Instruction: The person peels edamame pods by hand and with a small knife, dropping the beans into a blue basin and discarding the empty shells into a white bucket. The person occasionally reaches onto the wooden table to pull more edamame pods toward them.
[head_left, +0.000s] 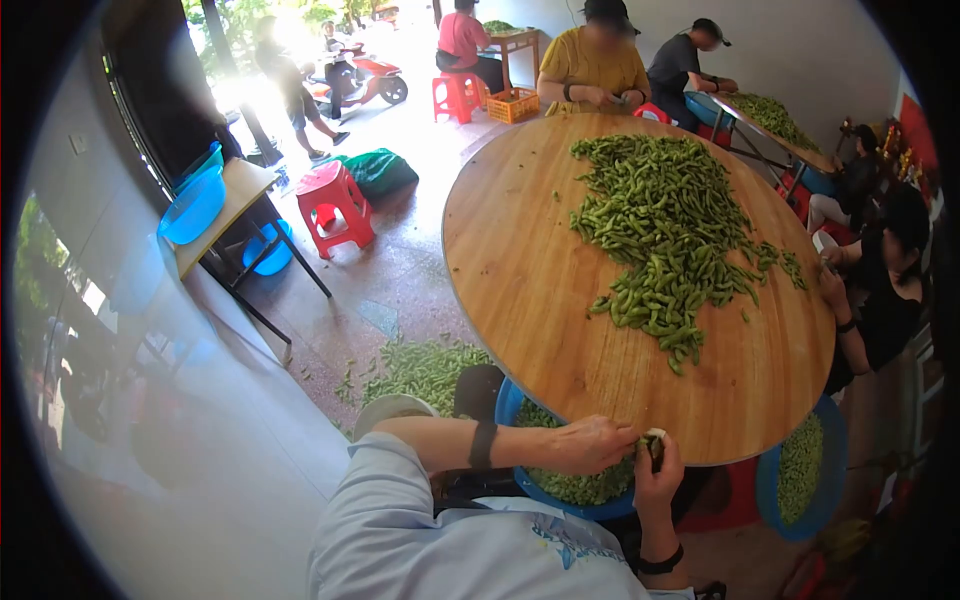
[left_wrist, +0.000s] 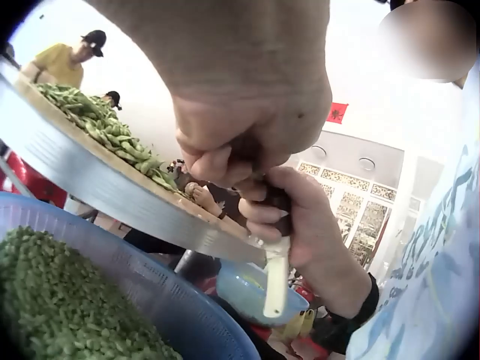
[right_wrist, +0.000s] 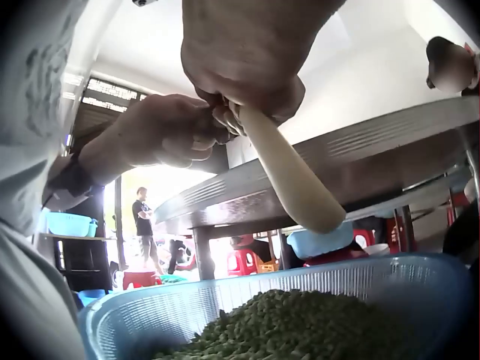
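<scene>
At the near table edge my left hand (head_left: 590,447) meets my right hand (head_left: 658,480), fingertips touching or nearly so. My right hand grips a tool with a cream-coloured handle (right_wrist: 296,176); the handle's end (left_wrist: 276,281) sticks out below the fingers, and its working end is hidden. The fingers of my left hand (left_wrist: 240,135) are curled in toward it; I cannot tell what they pinch. Underneath, a blue basket (right_wrist: 225,285) holds shelled green beans (head_left: 575,488). A heap of green bean pods (head_left: 660,230) lies on the round wooden table (head_left: 520,250).
Another blue basin (head_left: 838,450) of beans stands right of my hands. Empty pods (head_left: 425,372) litter the floor at left. A person in yellow (head_left: 590,70) sits across the table, another person (head_left: 885,290) at its right. A red stool (head_left: 335,205) stands behind the pods.
</scene>
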